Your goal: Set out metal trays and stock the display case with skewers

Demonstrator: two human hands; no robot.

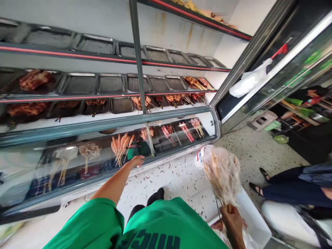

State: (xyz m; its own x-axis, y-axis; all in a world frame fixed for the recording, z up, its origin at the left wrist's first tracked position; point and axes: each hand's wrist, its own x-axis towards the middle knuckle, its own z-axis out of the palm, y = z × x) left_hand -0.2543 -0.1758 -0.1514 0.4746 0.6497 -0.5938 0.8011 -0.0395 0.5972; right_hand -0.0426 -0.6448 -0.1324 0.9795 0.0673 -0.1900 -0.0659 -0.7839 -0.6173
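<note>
My right hand (231, 218) is closed around the stick ends of a bundle of skewers (220, 173). Cloudy clear plastic covers the upper part of the bundle, so the food inside is hard to make out. My left hand (137, 160) is at the lower front edge of the glass display case (88, 181). Its fingers are partly hidden, and I cannot tell whether they grip the edge. Behind the glass near it lie orange-pink meat skewers (121, 147). More skewers (147, 134) lie just to the right of these.
Metal trays (111, 83) line the shelves above, some with meat. A white tub (199, 157) stands on the speckled floor (171, 176). A white foam box (252, 216) is beside my right hand. A person's legs (280, 186) are at the right. A white bag (250, 81) hangs by the door frame.
</note>
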